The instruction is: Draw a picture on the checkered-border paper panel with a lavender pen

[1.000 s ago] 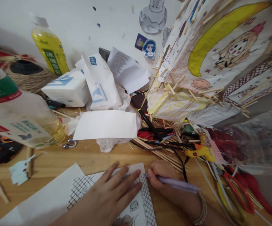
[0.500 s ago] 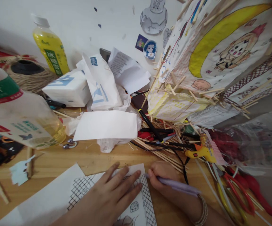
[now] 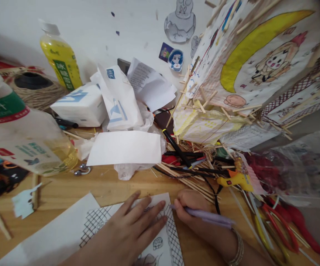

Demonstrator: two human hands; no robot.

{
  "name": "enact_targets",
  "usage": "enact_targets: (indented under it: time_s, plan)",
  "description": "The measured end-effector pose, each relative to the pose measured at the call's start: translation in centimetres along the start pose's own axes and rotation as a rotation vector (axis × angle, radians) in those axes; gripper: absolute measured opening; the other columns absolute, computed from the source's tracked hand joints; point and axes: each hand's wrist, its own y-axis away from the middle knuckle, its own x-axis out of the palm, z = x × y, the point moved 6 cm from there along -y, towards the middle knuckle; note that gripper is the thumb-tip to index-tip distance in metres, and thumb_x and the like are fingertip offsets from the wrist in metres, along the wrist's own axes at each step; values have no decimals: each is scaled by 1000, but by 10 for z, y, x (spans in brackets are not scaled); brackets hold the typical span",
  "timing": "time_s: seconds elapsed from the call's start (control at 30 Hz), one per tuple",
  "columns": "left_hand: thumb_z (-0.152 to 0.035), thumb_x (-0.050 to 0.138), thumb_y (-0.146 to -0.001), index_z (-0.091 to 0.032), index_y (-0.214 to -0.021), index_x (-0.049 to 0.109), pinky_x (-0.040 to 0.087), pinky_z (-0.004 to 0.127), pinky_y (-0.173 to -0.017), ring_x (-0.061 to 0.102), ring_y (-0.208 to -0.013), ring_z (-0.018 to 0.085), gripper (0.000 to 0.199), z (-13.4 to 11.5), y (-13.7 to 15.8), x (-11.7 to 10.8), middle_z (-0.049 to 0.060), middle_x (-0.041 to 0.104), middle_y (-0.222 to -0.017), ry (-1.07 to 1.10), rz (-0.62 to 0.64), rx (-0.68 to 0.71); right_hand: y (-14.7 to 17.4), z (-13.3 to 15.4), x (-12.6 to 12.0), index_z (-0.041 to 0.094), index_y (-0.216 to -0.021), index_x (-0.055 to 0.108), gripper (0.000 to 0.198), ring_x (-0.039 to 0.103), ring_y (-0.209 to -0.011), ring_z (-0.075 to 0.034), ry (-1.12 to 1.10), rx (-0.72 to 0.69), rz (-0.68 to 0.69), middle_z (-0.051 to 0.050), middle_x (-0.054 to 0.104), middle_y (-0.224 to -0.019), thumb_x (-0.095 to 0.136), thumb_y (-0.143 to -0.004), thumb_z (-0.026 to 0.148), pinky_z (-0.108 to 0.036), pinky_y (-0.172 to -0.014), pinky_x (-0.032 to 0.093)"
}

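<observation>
A white sheet of paper (image 3: 165, 255) with black line drawings and crosshatched borders lies at the bottom centre. Spread flat across it is my left hand (image 3: 132, 229), fingers apart, covering much of the drawing. At the sheet's right edge my right hand (image 3: 191, 208) is closed round a light purple pen (image 3: 209, 217), whose tip is near the crosshatched border. A beaded bracelet (image 3: 238, 247) circles my right wrist. Under the drawing's left side, a plain white sheet (image 3: 54, 232) shows partly.
A large bottle (image 3: 27, 136) and a yellow drink bottle (image 3: 61, 55) stand left. Tissue packs (image 3: 79, 105) and a blank paper (image 3: 125, 147) sit behind. A paper lantern (image 3: 217, 88) towers at right, above sticks (image 3: 187, 179), a yellow glue gun (image 3: 236, 181) and red-handled scissors (image 3: 281, 225).
Both hands and the drawing stay nearly in place. The pen's rear end has shifted very slightly, and the view has moved a little.
</observation>
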Motion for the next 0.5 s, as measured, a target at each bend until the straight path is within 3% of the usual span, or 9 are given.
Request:
enact_targets:
  time_s: [0.2,0.37,0.5]
  plan:
    - [-34,64,-86,-25,-145,37,20,57,-111,31,-136,33,65,-2,7,-2,7,29,-152,-6,-93,23,-4,2,-7,23,-58,37,33,44,-46,-11,114,31,-59,5,42,-51,39,-90,18,-25,-46,36]
    - [-33,63,-86,-26,-145,35,21,57,-111,30,-137,34,66,-3,7,1,8,27,-153,-28,-76,9,-3,2,-13,21,-56,41,31,49,-46,-10,83,11,-149,4,51,-51,42,-87,17,-21,-48,39]
    - [-32,65,-85,-25,-146,34,19,58,-110,29,-137,34,69,-3,5,2,8,26,-153,-9,-69,1,-5,3,-9,21,-54,42,33,49,-45,-10,57,-28,-96,3,52,-50,42,-87,18,-22,-46,38]
